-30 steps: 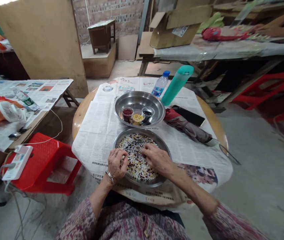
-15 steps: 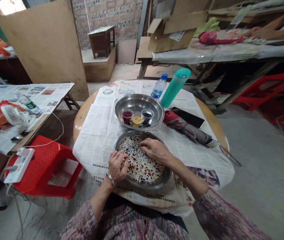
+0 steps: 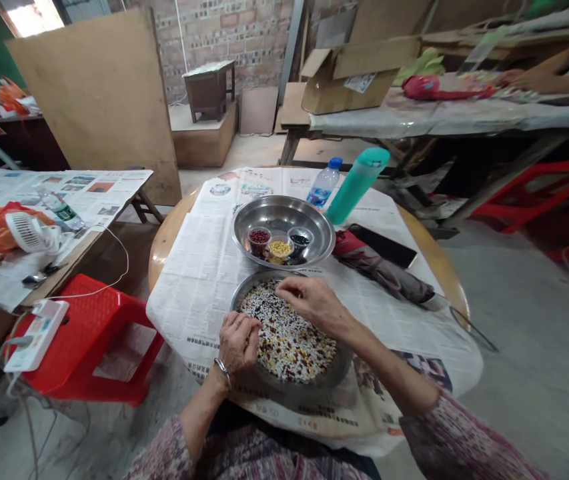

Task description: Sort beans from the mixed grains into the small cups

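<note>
A steel basin (image 3: 343, 373) in front of me holds a mix of white grains with red, yellow and black beans (image 3: 294, 347). Over the far part of this mix is my right hand (image 3: 314, 305), thumb and fingertips pinched together; whatever they hold is too small to make out. At the basin's left side, my left hand (image 3: 238, 341) has its fingers curled in, and their contents are hidden. Just behind stands a second steel basin (image 3: 284, 208) with three clear cups: red beans (image 3: 259, 240), yellow beans (image 3: 279, 249) and black beans (image 3: 299, 240).
Newspaper (image 3: 189, 287) covers the round table. Toward its right side are a water bottle (image 3: 323, 185), a teal bottle (image 3: 357, 187), a dark phone (image 3: 383, 245) and a folded umbrella (image 3: 389, 270). A red stool (image 3: 89, 347) carries a power strip (image 3: 38, 337). Another person's arms show at upper right.
My right hand has risen slightly and moved toward the basin's far edge, fingers still pinched. My left hand stays by the left rim. The whole view has shifted a little.
</note>
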`<act>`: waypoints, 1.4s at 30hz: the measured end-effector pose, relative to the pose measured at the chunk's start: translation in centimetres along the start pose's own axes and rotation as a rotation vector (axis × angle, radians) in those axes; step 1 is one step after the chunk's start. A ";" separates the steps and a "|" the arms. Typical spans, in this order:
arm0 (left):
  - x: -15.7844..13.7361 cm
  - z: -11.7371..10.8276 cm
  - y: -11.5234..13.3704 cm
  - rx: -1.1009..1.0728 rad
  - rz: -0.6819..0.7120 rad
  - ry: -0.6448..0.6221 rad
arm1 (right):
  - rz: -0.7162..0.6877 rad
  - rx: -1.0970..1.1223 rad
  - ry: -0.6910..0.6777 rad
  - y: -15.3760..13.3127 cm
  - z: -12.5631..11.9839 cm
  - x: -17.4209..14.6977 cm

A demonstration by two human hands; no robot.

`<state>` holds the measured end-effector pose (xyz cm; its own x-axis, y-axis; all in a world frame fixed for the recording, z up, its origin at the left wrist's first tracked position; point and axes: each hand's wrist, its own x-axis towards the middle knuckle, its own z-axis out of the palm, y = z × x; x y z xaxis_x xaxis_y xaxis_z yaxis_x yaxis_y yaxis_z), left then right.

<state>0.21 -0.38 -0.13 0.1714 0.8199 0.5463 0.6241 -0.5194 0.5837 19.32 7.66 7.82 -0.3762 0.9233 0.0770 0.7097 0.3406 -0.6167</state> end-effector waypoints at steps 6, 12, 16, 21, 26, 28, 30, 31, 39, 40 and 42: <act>0.0 0.1 -0.2 -0.004 0.008 0.009 | 0.092 -0.121 0.211 -1.0 -2.6 8.2; -0.2 0.2 -0.2 -0.013 -0.005 -0.013 | 0.135 -0.506 0.028 -2.4 -2.1 14.1; -0.1 0.1 -0.1 -0.037 -0.009 -0.003 | 0.124 -0.559 -0.062 -2.7 -1.2 15.4; -0.1 0.1 0.0 -0.038 -0.024 -0.001 | 0.123 -0.596 -0.101 -2.4 -0.8 15.8; -0.2 0.2 -0.1 -0.044 -0.034 0.000 | 0.131 -0.621 -0.087 -2.0 -0.6 15.5; -0.3 0.3 -0.1 -0.046 -0.031 0.005 | 0.131 -0.609 -0.086 -1.8 -0.4 15.5; -0.3 0.4 -0.1 -0.045 -0.025 0.011 | 0.131 -0.607 -0.083 -1.6 -0.2 15.5; -0.3 0.4 -0.2 -0.045 -0.021 0.014 | 0.128 -0.608 -0.079 -1.5 -0.1 15.6; -0.4 0.5 -0.3 -0.024 -0.023 0.009 | 0.097 -0.394 0.063 -2.0 -1.3 12.2; -0.4 0.6 -0.3 -0.027 -0.019 0.016 | 0.071 -0.336 0.065 -2.1 -1.3 10.8; -0.4 0.6 -0.4 -0.030 -0.007 0.032 | -0.001 -0.242 0.031 -1.9 -0.9 7.1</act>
<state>0.33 -0.36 -0.90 0.1425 0.8156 0.5609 0.6016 -0.5213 0.6053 15.84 13.72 10.27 -0.3611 0.9268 0.1032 0.8330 0.3703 -0.4111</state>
